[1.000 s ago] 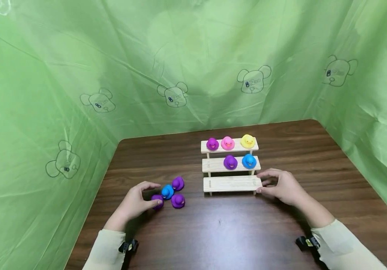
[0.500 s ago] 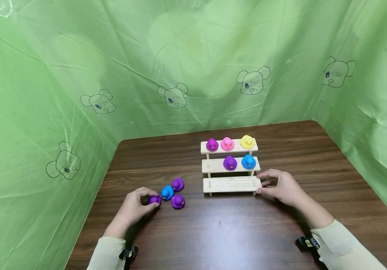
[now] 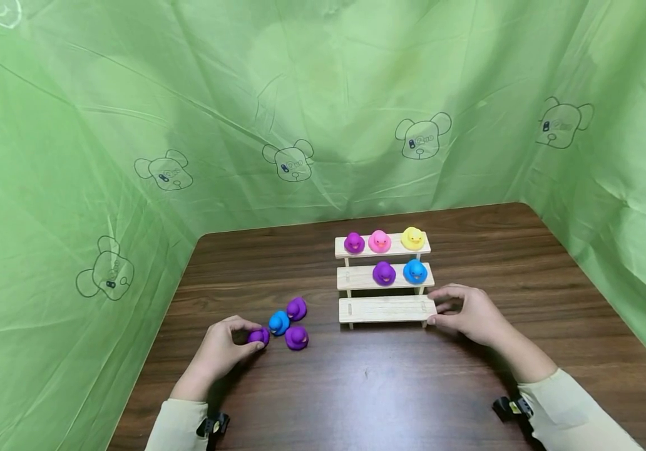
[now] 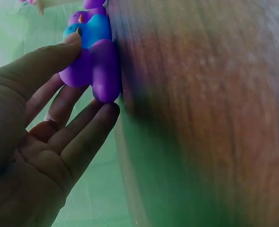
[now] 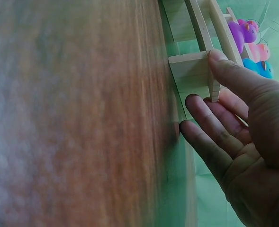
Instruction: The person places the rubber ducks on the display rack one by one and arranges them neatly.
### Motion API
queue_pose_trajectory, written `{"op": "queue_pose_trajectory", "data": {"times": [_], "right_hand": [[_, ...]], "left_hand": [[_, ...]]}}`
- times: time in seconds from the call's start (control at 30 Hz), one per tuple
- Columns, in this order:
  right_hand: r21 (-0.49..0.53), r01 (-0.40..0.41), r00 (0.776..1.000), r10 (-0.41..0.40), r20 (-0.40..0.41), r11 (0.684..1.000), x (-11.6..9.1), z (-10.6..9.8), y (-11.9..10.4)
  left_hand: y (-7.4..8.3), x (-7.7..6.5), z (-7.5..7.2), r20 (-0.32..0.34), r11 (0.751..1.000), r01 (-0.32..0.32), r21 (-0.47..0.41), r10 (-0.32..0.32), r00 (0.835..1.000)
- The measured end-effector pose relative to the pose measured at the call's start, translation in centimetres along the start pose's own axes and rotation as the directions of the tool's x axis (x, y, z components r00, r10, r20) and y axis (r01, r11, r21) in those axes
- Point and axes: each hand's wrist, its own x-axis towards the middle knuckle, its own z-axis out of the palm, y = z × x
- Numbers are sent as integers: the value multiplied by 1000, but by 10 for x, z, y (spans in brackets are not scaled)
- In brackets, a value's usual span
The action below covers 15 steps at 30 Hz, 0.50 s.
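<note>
My left hand [image 3: 217,351] pinches a purple rubber duck [image 3: 258,336] between thumb and fingers, low at the table on the left. In the left wrist view the thumb lies on one side of that duck and the fingertips reach under its other side. Just right of it sit a blue duck [image 3: 279,322] and two more purple ducks [image 3: 297,337]. At the right end of a three-step wooden rack [image 3: 387,309], my right hand [image 3: 472,316] grips the lowest board. Its thumb rests on the board's front corner in the right wrist view, with the fingers behind.
On the rack's top step stand a purple duck [image 3: 353,243], a pink duck [image 3: 380,241] and a yellow duck [image 3: 412,238]. The middle step carries a purple duck [image 3: 384,274] and a blue duck [image 3: 415,272]. A green curtain [image 3: 323,94] surrounds the brown table [image 3: 357,388].
My left hand has closed its fingers on the leftmost purple duck, and that duck has shifted slightly left, away from the blue one. The right hand stays at the rack.
</note>
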Motion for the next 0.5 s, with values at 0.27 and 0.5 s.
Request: {"op": "queue_pose_trajectory", "data": {"times": [0.27,0.5], "right_hand": [[0,-10,1000,10,6,1000,0,0,-1],[-5,-13,1000,13,5,1000,0,0,-1]], "left_hand": [[-2,0,1,-5,999,-46,-16,46,999],[3,1,1,-35,997,-60,-49,58,998]]}}
